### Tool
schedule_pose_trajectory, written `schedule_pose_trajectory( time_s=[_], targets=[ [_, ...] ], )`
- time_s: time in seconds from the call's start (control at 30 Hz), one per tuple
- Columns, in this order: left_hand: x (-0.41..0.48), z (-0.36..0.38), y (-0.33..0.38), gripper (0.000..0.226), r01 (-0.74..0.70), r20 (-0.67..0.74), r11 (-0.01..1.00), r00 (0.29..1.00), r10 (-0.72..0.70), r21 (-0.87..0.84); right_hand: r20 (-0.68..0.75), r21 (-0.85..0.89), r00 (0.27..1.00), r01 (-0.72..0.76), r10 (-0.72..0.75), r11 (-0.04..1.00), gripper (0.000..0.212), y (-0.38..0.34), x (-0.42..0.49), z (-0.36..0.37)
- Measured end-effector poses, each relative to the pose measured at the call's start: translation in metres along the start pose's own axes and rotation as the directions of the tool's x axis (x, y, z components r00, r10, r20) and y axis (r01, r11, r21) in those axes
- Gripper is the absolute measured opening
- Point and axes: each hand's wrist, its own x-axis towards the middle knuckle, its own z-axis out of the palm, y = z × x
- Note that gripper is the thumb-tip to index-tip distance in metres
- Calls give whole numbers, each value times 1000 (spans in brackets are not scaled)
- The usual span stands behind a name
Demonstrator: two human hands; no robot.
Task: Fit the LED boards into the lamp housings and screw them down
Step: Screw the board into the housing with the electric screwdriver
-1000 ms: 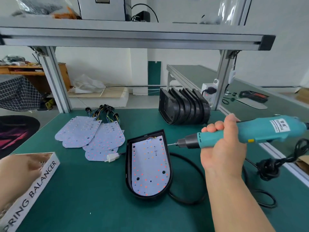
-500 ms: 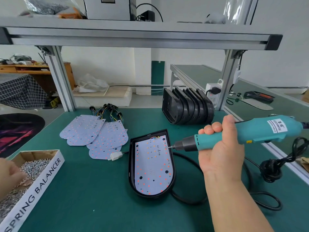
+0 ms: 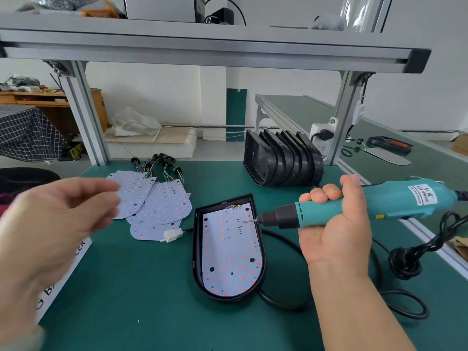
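LED board (image 3: 229, 252): seated in black housing (image 3: 196, 249), mid-worktop (image 3: 139, 287). Right hand (image 3: 334, 231): wrapped round electric screwdriver (image 3: 395, 201), bit moved in over the board's upper right. Left hand (image 3: 50, 229): lifted from screw box (image 3: 63, 282), blurred; holding a screw or not, cannot tell. Fastening probably next.

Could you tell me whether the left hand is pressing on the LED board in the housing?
No, the left hand is raised to the left of the housing, touching neither it nor the LED board.
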Motion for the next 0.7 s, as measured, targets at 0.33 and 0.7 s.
schedule_pose_trajectory(
  time_s=[0.33, 0.7],
  targets=[
    [-49, 108, -6, 8, 418, 371, 883, 871, -323, -215, 31, 84, 999, -30, 27, 996, 40, -3, -4, 7],
    [-57, 106, -13, 11, 449, 336, 861, 870, -361, -238, 49, 123, 997, -63, 58, 990, 33, -1, -9, 12]
  ],
)
